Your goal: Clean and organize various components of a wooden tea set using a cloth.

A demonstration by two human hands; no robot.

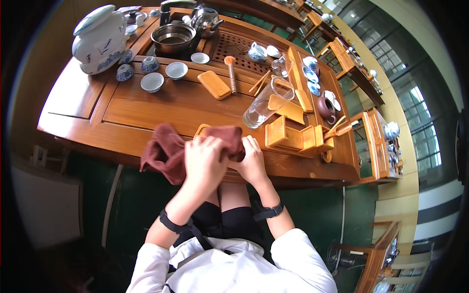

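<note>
A brown cloth (168,154) is bunched at the table's front edge. My left hand (206,158) is closed over it, pressing a fold of it onto a light wooden piece (201,129), of which only a rim shows past the cloth. My right hand (250,161) grips the other side of this piece, fingers bent at the cloth's edge; its full shape is hidden. Right of my hands lies a light wooden stand (288,136). Just behind it a clear glass cylinder (261,107) leans over on its side.
On the wooden table (146,110) are white cups (152,83), a small wooden tray (214,85), a brush (231,73) and a brown teapot (326,108). A large white jar (100,41), a metal pot (173,38) and a kettle (205,22) stand farther back.
</note>
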